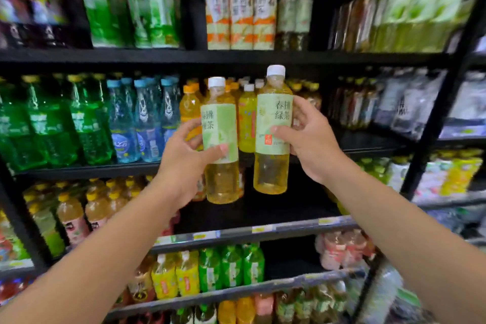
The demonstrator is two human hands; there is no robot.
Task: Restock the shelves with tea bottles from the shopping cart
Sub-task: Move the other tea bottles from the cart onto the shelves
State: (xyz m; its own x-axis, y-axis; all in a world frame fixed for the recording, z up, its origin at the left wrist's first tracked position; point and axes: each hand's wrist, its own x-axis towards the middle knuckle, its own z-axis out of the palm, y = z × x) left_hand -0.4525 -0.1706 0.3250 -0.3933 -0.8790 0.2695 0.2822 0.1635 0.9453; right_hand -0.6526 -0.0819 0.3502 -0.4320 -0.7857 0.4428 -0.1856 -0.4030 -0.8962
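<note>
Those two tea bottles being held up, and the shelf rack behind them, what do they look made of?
Left bottle and right bottle: probably clear glossy plastic, since the yellow tea shows through; white caps, matte pale-green labels, paper or film. Shelf rack: black, matte, likely painted metal, though blur leaves that open.

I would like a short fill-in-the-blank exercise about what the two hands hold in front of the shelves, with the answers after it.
1. Each hand grips one bottle; together they hold ____ green tea bottles.
2. The left hand and the right hand each grip a bottle with a ____ cap.
3. The left green tea bottle is held ____ than the right green tea bottle.
4. The tea inside is ____ in colour.

Missing words: two; white; lower; yellow
</note>
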